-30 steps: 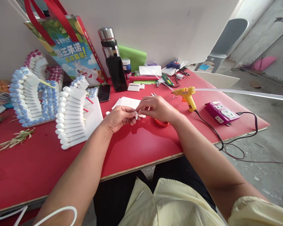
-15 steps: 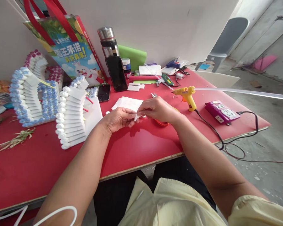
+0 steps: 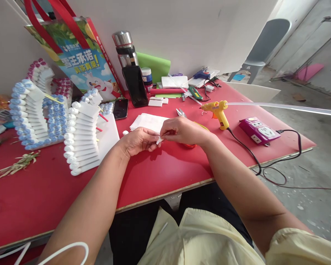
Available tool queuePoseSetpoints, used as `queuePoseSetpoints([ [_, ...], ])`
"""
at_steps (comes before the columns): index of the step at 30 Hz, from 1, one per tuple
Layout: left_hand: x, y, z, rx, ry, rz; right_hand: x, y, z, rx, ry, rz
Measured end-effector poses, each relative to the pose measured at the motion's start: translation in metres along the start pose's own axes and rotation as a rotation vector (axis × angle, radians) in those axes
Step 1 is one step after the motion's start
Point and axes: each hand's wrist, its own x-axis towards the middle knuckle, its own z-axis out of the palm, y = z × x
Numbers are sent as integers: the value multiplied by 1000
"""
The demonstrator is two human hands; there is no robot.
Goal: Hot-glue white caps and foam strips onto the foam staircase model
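Over the red table (image 3: 160, 180), my left hand (image 3: 139, 142) pinches a small twisted piece of white paper (image 3: 159, 140) between thumb and fingers. My right hand (image 3: 182, 130) grips the same piece from the other side, its fingertips touching the left ones. Just behind the hands lies a stack of white paper sheets (image 3: 146, 121). Scissors (image 3: 181, 113) rest partly under my right hand, which hides their middle. A small white roll (image 3: 125, 132) sits beside the left wrist. Further left stands a curved model of white paper rolls (image 3: 79, 141) on a white board (image 3: 110, 136).
A yellow glue gun (image 3: 219, 112) and a purple power strip (image 3: 259, 130) with a black cord stand on the right. Blue-and-white paper models (image 3: 27, 114), a gift bag (image 3: 82, 62), a phone (image 3: 120, 109) and a steel flask (image 3: 124, 48) occupy the back left. Dried stalks (image 3: 18, 165) lie at left.
My right hand has turned slightly and shifted a little, showing more of the scissors. The white paper looks more bunched between the fingertips. My left hand stays nearly in place.
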Motion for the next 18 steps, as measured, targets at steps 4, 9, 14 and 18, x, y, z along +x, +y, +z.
queuePoseSetpoints([
  [4,-1,0,2,47,27,-1,0,0,1,-19,-40,142],
  [9,-3,0,1,61,-7,-5,0,1,2,41,-28,143],
  [14,-2,0,0,31,-2,0,-2,0,0,99,-47,154],
  [18,-2,2,0,3,-23,-17,-2,0,-2,88,-53,38],
])
